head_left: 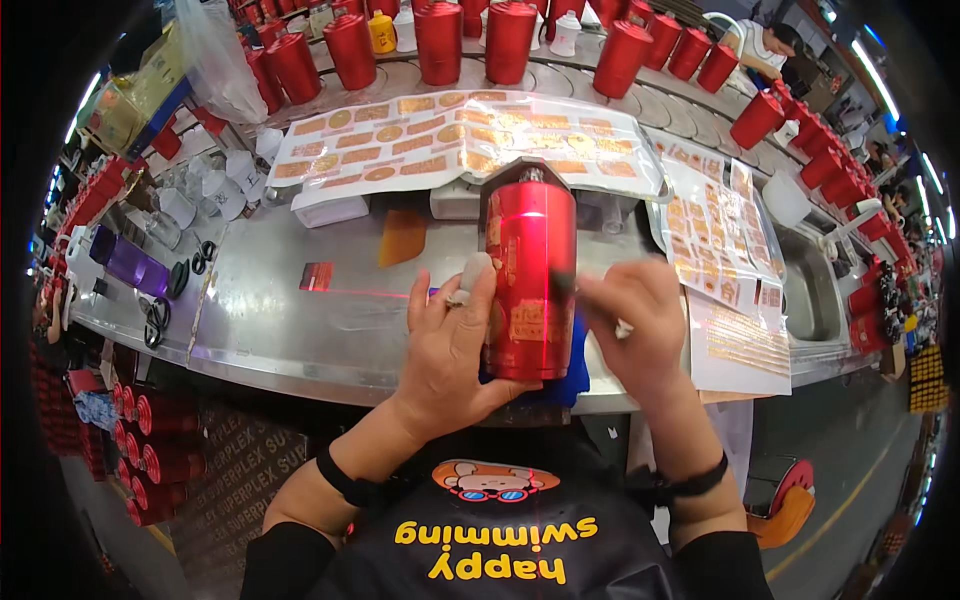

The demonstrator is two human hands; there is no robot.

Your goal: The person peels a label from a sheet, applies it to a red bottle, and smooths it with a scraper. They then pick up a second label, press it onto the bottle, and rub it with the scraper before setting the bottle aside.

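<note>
A shiny red bottle (535, 235) with a dark angular piece (520, 170) behind its top end is in front of me, over a blue cloth (575, 375). Gold decals (528, 322) sit on its front. My left hand (445, 345) grips the bottle along its left side, thumb near its bottom end; white covers show on some fingers. Closed beside the bottle's right side is my right hand (640, 320), smeared by motion. A small dark piece (563, 282) shows at its fingertips against the bottle; its kind is unclear. A thin red light line runs down the bottle.
Gold decal sheets (370, 145) lie behind the bottle, with more sheets (715, 225) to the right. Scissors (155, 320) and a purple bottle (135, 262) are at left. A sink (812, 295) is at right. Red bottles (440, 45) stand on a conveyor behind; another person (765, 45) sits beyond.
</note>
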